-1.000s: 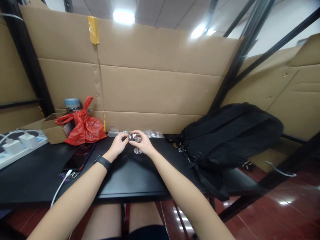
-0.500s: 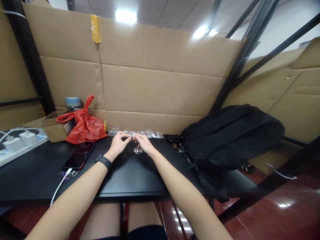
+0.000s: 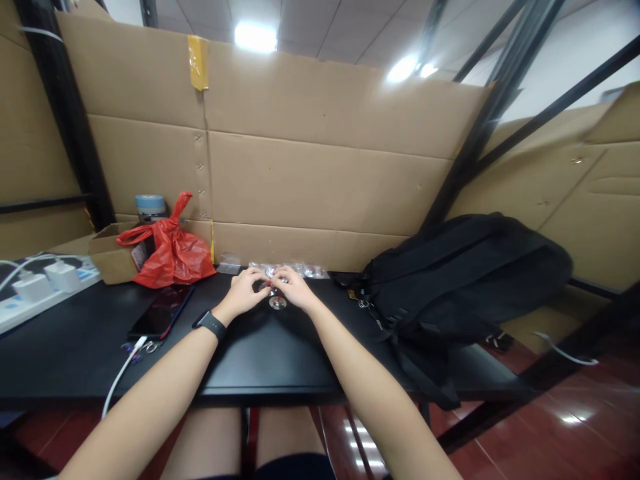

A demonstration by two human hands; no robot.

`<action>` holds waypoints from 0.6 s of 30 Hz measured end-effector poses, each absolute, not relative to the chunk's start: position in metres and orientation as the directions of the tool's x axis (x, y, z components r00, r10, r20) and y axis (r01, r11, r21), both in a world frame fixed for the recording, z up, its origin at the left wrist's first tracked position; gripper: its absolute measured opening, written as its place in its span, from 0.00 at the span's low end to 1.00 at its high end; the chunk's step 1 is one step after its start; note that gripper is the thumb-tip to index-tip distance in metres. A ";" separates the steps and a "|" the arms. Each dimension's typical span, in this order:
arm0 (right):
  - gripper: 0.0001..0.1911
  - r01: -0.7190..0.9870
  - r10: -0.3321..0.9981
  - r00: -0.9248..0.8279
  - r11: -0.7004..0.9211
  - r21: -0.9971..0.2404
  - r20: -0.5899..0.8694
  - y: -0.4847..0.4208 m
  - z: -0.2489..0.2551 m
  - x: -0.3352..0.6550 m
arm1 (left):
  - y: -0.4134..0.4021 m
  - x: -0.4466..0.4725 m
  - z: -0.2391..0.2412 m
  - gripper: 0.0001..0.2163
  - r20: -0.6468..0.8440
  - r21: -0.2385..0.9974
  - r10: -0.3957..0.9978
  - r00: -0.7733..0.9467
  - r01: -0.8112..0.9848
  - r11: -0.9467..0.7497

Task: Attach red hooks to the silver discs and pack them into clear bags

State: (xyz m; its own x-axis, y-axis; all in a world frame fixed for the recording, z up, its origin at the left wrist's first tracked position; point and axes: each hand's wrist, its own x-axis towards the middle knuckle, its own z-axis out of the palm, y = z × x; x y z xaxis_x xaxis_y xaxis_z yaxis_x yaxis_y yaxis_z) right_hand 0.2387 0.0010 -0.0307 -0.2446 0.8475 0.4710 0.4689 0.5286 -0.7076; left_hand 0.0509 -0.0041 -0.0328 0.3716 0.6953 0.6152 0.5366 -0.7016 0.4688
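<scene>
Black desk fills the one head view, and both of the person's bare forearms reach out across it, meeting at its far edge. One small shiny metal disc lies on the desk right under the fingertips, with a heap of clear packets just behind it against the cardboard wall. The left hand, a dark watch on its wrist, curls palm down with fingers bent toward the disc. The right hand mirrors it, fingers bent and touching the left hand's fingertips. Both pinch at something tiny between them above the disc; what it is, and how firmly it is held, I cannot tell.

One phone lies flat left of the hands, a white cable near it. One red bag leans on an open carton; its contents are hidden. One black backpack slumps at the right.
</scene>
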 end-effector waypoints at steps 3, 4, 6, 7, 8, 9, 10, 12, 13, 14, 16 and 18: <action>0.08 0.489 0.848 -0.267 0.528 -0.695 0.457 0.000 -0.030 0.239 | -0.004 0.051 -0.034 0.07 0.575 0.424 0.721 0.388 0.612 -0.667; 0.09 0.521 0.846 -0.286 0.531 -0.668 0.450 -0.001 -0.030 0.241 | -0.003 0.050 -0.035 0.07 0.566 0.413 0.726 0.391 0.628 -0.660; 0.09 0.601 0.837 -0.337 0.543 -0.586 0.430 -0.001 -0.031 0.245 | 0.000 0.048 -0.034 0.07 0.545 0.414 0.747 0.381 0.653 -0.635; 0.07 0.640 0.834 -0.363 0.548 -0.539 0.417 -0.001 -0.031 0.248 | 0.001 0.046 -0.034 0.07 0.531 0.426 0.763 0.368 0.663 -0.616; 0.04 0.672 0.833 -0.387 0.549 -0.497 0.395 -0.001 -0.032 0.251 | 0.001 0.044 -0.033 0.08 0.514 0.442 0.782 0.353 0.672 -0.594; 0.04 0.698 0.837 -0.410 0.544 -0.465 0.363 -0.001 -0.034 0.254 | 0.001 0.042 -0.033 0.08 0.494 0.456 0.801 0.339 0.683 -0.571; 0.04 0.718 0.844 -0.431 0.535 -0.444 0.320 -0.001 -0.035 0.257 | 0.001 0.041 -0.032 0.09 0.474 0.465 0.817 0.327 0.695 -0.548; 0.02 0.746 0.861 -0.451 0.508 -0.431 0.234 0.000 -0.037 0.262 | 0.001 0.039 -0.031 0.09 0.437 0.471 0.843 0.312 0.719 -0.510; 0.01 0.750 0.866 -0.456 0.499 -0.434 0.208 0.000 -0.037 0.262 | 0.001 0.038 -0.031 0.08 0.423 0.475 0.853 0.306 0.727 -0.496; 0.03 0.745 0.865 -0.457 0.499 -0.443 0.205 0.001 -0.037 0.262 | 0.001 0.038 -0.031 0.07 0.411 0.482 0.861 0.300 0.730 -0.484; 0.05 0.702 0.862 -0.438 0.505 -0.502 0.255 0.002 -0.038 0.259 | 0.001 0.039 -0.032 0.06 0.393 0.513 0.875 0.284 0.721 -0.465; 0.05 0.608 0.876 -0.383 0.478 -0.633 0.294 0.002 -0.039 0.253 | 0.004 0.040 -0.035 0.06 0.377 0.569 0.884 0.275 0.685 -0.455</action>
State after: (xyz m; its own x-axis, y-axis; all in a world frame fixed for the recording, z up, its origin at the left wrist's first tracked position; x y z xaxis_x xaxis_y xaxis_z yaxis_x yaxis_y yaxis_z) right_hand 0.2527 0.0024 -0.0392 -0.3831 0.8758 0.2936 0.6083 0.4784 -0.6333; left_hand 0.0403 0.0039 -0.0350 0.2745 0.8845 0.3773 0.6850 -0.4553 0.5688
